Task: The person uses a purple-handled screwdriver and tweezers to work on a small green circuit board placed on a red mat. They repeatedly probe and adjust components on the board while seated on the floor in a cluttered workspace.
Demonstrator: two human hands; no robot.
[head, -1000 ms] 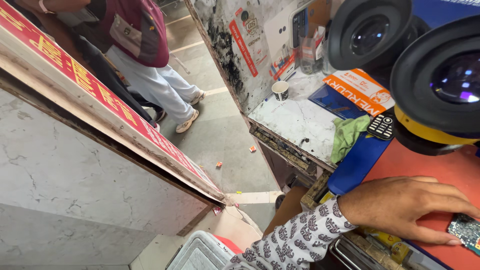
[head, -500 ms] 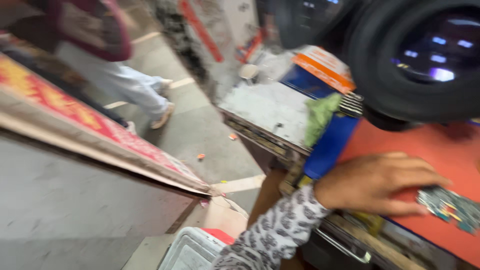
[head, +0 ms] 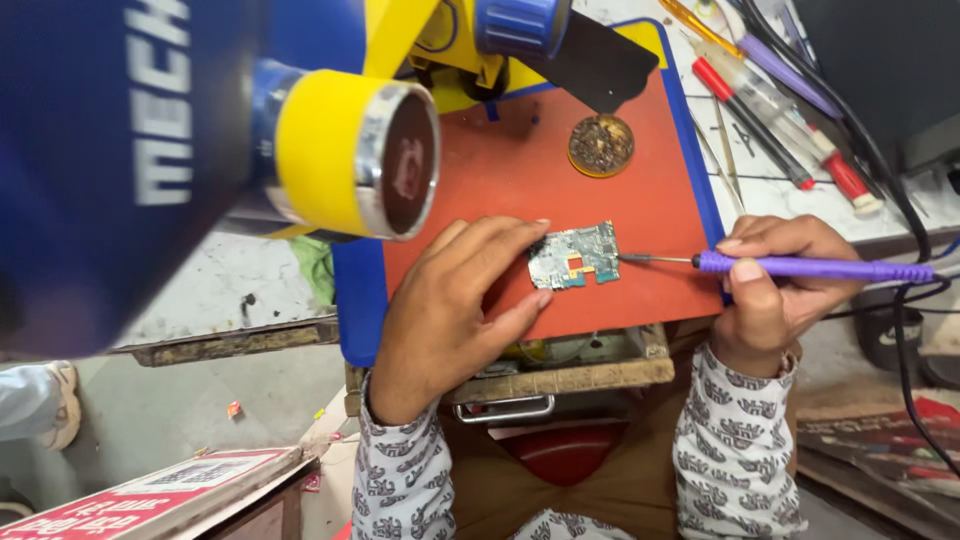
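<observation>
- Left hand (head: 450,300): lies flat on the red mat (head: 500,170), fingers together and outstretched, fingertips pressed to the left edge of the board (head: 574,255); it pins the board rather than closing round it.
- Right hand (head: 770,275): fingers clamped round the purple iron (head: 810,267), held almost level, pointing left.
- Iron tip (head: 630,259): touches, or very nearly touches, the right edge of the board; which of the two cannot be told.
- Board: a small bare circuit board, near the middle of the mat, between the two hands, lying flat.
- Progress, as a judgement: the board is already out of any casing and held steady, and the tip is at its edge, so the soldering work appears under way; no finished joint can be made out, and the board is not refitted.
- Brass wool pot (head: 601,145): far side of the mat, well apart from the board.
- Microscope (head: 340,150): yellow and blue, at upper left, above the mat.
- Spare tools (head: 790,130): on the bench at far right, untouched.
</observation>
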